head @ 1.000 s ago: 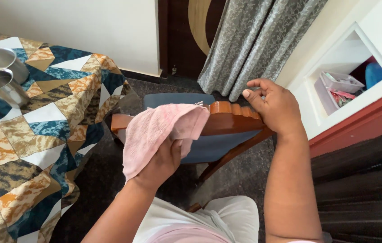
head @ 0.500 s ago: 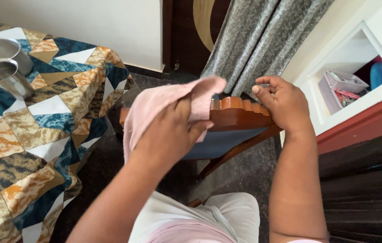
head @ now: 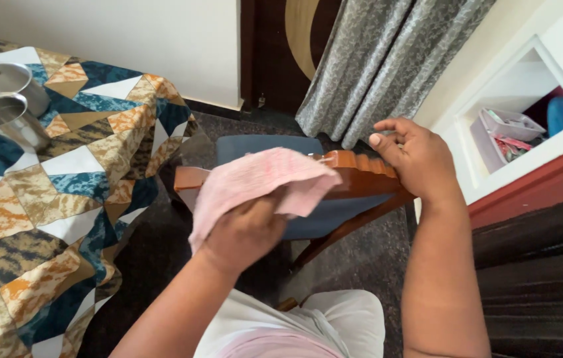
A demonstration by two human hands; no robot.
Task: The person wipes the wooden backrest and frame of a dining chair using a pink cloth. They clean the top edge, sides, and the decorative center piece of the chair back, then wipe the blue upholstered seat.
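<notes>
Currently left hand (head: 245,232) grips pink cloth (head: 261,180) on wooden chair back (head: 354,174); right hand (head: 417,159) half-curled, resting on it.

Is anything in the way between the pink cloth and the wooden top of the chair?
Nothing visible is. The left hand presses the pink cloth straight onto the chair's wooden top rail, and the right hand rests on the rail's other end, beside the cloth.

Pink cloth (head: 261,182) hides the chair's top rail (head: 354,174) (left part).
</notes>
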